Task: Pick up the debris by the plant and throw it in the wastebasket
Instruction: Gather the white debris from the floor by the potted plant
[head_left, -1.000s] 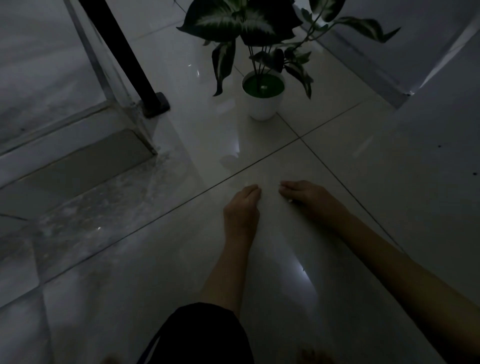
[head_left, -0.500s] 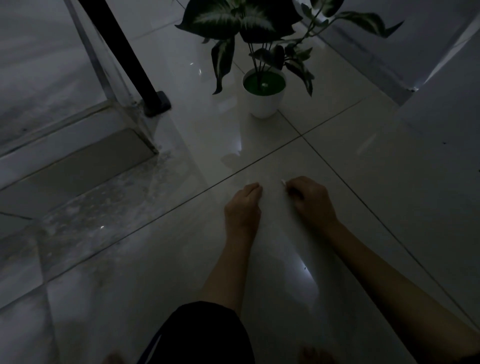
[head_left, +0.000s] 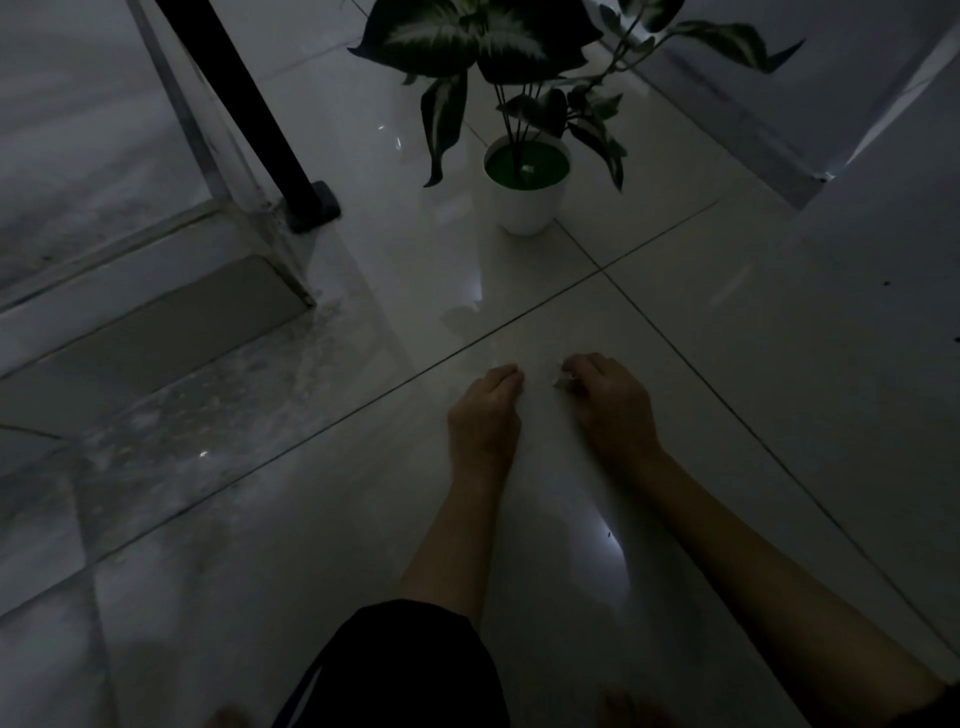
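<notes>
The scene is dim. A leafy plant (head_left: 498, 47) stands in a white pot (head_left: 524, 200) on the pale tiled floor. Both my hands rest low on a tile in front of the pot. My right hand (head_left: 610, 402) is curled, and a small pale scrap of debris (head_left: 562, 381) shows at its fingertips. My left hand (head_left: 485, 410) lies beside it with fingers bent down against the floor; whether it holds anything is hidden. No wastebasket is in view.
A black slanted post (head_left: 249, 109) ends in a foot on the floor left of the pot. A raised marble step (head_left: 130, 332) runs along the left. A wall base (head_left: 753, 130) lies at the right. My dark-clothed knee (head_left: 405, 670) fills the bottom.
My right hand has curled and drawn in toward the left hand, and the pale scrap now shows at its fingertips. The left hand has barely moved.
</notes>
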